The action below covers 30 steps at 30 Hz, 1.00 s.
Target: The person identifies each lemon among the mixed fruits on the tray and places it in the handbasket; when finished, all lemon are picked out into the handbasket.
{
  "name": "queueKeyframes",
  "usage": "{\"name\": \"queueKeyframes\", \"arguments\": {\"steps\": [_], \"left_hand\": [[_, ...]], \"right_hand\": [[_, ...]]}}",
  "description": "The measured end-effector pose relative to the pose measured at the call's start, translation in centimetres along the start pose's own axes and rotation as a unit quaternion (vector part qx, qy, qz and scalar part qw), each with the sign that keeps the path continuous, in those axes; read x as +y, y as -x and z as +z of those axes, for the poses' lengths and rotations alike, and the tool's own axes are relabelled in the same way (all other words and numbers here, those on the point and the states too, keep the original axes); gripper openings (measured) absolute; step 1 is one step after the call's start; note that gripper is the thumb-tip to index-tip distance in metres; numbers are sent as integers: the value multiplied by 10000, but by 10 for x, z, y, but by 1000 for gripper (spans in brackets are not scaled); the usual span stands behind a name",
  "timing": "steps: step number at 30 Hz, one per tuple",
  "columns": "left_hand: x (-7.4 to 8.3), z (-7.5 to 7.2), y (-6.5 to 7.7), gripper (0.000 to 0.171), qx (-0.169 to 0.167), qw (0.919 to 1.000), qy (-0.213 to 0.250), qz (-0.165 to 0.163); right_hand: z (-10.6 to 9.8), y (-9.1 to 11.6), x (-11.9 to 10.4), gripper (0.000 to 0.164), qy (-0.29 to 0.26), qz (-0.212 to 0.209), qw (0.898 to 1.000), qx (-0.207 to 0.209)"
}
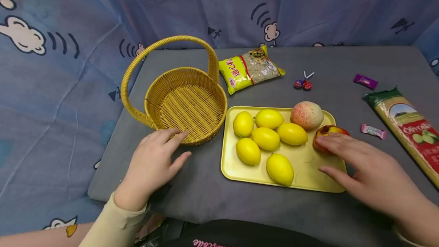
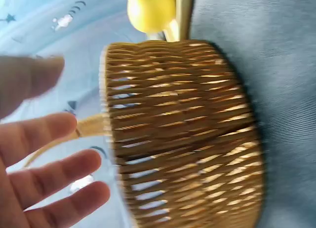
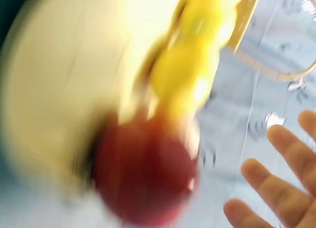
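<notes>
On the yellow tray (image 1: 308, 169) sits the red fruit (image 1: 332, 129), right hand (image 1: 372, 172) relaxed over it, left hand (image 1: 151, 163) loose by the basket (image 1: 190, 106). Left wrist view: fingers (image 2: 61, 169) spread beside the basket; right wrist view: fingers spread, fruit blurred.

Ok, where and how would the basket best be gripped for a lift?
Probably the top of its handle, coming from above: the handle arches high over the open basket, joining its rim on opposite sides. The left hand is at the near rim, below that arch.
</notes>
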<state>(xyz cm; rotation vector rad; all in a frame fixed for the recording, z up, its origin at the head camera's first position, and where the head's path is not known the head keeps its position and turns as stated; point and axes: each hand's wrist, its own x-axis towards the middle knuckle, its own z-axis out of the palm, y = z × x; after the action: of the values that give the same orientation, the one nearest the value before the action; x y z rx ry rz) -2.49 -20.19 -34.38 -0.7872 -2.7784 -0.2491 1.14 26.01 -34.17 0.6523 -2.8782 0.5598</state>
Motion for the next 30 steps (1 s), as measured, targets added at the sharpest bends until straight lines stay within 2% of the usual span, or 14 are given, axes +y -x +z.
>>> {"name": "queueKeyframes", "arguments": {"steps": [2, 4, 7, 9, 12, 18, 21, 25, 30], "left_hand": [[-3, 6, 3, 47, 124, 9997, 76, -178], [-5, 11, 6, 41, 254, 9991, 173, -285], [-7, 18, 7, 31, 469, 9978, 307, -356], [-7, 21, 7, 25, 615, 9968, 348, -362], [-8, 23, 6, 18, 758, 9959, 328, -377], [-9, 25, 4, 15, 851, 9951, 245, -444], [-10, 25, 5, 15, 864, 9949, 203, -474], [-10, 26, 5, 14, 853, 9949, 194, -500], [-9, 27, 3, 14, 866, 9946, 243, -512]], "right_hand": [[7, -5, -11, 65, -449, 110, 9989, -28], [14, -11, -20, 55, -957, 374, 9941, -338], [26, -20, -29, 49, -1654, 762, 9791, -902], [34, -25, -32, 49, -2013, 894, 9688, -1138], [45, -29, -34, 50, -2167, 997, 9621, -1324], [61, -32, -36, 56, -2062, 904, 9653, -1326], [65, -32, -35, 58, -2143, 824, 9637, -1365], [67, -35, -33, 55, -2414, 808, 9552, -1507], [59, -43, -34, 51, -2984, 792, 9362, -1681]]}}
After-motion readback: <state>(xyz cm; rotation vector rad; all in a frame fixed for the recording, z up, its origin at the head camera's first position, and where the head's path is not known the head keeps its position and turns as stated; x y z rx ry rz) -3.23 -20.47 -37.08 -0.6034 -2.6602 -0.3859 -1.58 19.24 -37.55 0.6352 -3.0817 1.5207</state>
